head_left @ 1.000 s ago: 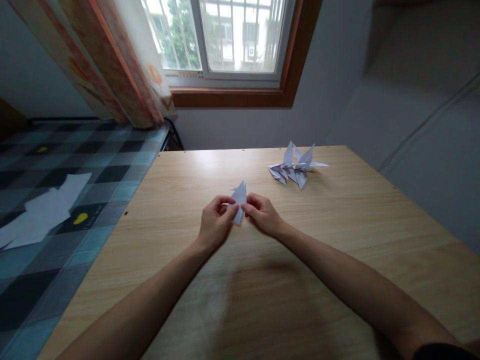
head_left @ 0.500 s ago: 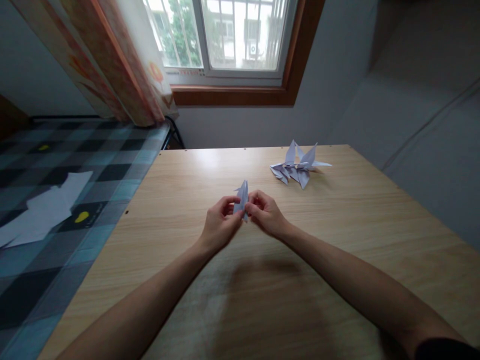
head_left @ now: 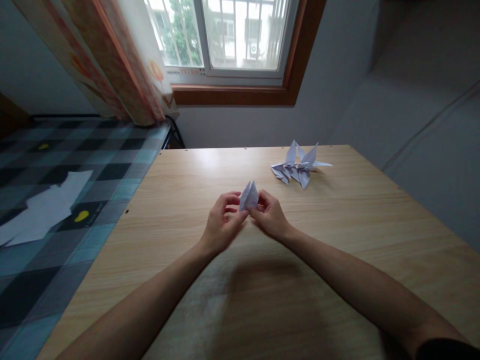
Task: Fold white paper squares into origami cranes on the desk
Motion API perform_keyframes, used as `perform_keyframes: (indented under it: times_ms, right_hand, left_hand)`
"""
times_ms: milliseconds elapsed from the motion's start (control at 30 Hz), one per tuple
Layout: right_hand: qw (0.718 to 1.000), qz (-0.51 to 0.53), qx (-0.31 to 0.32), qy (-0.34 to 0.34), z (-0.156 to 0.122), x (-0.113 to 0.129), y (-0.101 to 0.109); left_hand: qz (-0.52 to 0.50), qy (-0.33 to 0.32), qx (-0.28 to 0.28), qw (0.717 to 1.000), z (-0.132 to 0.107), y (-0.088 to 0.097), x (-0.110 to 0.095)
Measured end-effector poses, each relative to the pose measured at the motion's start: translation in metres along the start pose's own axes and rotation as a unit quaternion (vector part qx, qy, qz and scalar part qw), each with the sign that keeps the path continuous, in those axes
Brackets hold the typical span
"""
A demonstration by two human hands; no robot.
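Observation:
A small folded piece of white paper is held up over the middle of the table, its two pointed tips facing upward. My left hand pinches its left side and lower edge between thumb and fingers. From the right, my right hand grips the lower right part, its thumb close to the left thumb. Both hands are closed, and the fingers behind the paper are partly hidden. Beyond them, several folded paper cranes lie bunched together near the table's far edge.
The wooden table stands below a window with a brown frame. To the left is a bed with a checked cover, where white paper sheets lie. A curtain hangs above the bed; walls border the table behind and right.
The folded paper has turned from a narrow, edge-on view to a broader face with two tips showing. It has shifted slightly right, and my left fingers have loosened a little around it.

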State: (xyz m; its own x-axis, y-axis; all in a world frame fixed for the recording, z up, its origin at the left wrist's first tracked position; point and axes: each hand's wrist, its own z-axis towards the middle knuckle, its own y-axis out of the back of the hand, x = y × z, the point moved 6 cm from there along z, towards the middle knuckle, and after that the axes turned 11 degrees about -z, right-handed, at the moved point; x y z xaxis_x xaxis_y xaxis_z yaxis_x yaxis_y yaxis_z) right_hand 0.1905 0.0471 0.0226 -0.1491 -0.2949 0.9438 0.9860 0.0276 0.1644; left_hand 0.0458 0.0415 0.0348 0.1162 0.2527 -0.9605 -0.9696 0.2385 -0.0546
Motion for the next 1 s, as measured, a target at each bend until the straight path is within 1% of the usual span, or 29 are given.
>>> perform_keyframes:
  times_ms: [133, 233, 333, 467, 533, 633, 700, 767, 800, 900, 1000]
  right_hand:
    - [0.992, -0.093, -0.036, 0.072, -0.003, 0.014, 0.005]
    - [0.987, -0.115, -0.034, 0.102, -0.004, 0.019, 0.004]
    - [0.991, -0.098, -0.025, 0.091, -0.004, 0.017, 0.003]
    - [0.995, -0.082, -0.024, 0.051, -0.003, 0.011, 0.003]
    - [0.998, -0.064, -0.019, 0.024, -0.002, 0.007, 0.002]
    - [1.0, 0.006, -0.015, -0.012, -0.002, 0.0, 0.0]
    - [0.998, 0.054, -0.017, -0.026, -0.001, -0.004, -0.002]
    - [0.996, 0.079, -0.023, -0.033, -0.001, -0.006, -0.002]
    - [0.995, 0.085, -0.027, -0.036, 0.0, -0.007, -0.002]
    - [0.994, 0.093, -0.039, -0.032, 0.0, -0.007, -0.001]
    - [0.996, 0.083, -0.025, -0.005, 0.001, -0.002, 0.001]
  left_hand:
    - [0.028, -0.013, 0.018, 0.999, 0.001, -0.002, -0.002]
    - [0.049, -0.033, -0.001, 0.998, 0.002, 0.0, -0.006]
    - [0.066, -0.033, -0.02, 0.997, 0.001, 0.002, -0.007]
    - [0.091, -0.036, -0.055, 0.994, 0.0, 0.007, -0.006]
    - [0.078, -0.029, -0.068, 0.994, 0.0, 0.009, -0.003]
    - [0.028, -0.003, -0.077, 0.997, 0.0, 0.009, 0.002]
    - [-0.016, 0.011, -0.07, 0.997, 0.001, 0.007, 0.003]
    - [-0.05, 0.017, -0.048, 0.997, 0.001, 0.004, 0.003]
    - [-0.051, 0.019, -0.034, 0.998, 0.001, 0.002, 0.003]
    - [-0.012, 0.026, 0.003, 1.0, 0.0, -0.002, 0.002]
    - [-0.017, 0.03, 0.005, 0.999, 0.001, -0.001, 0.001]
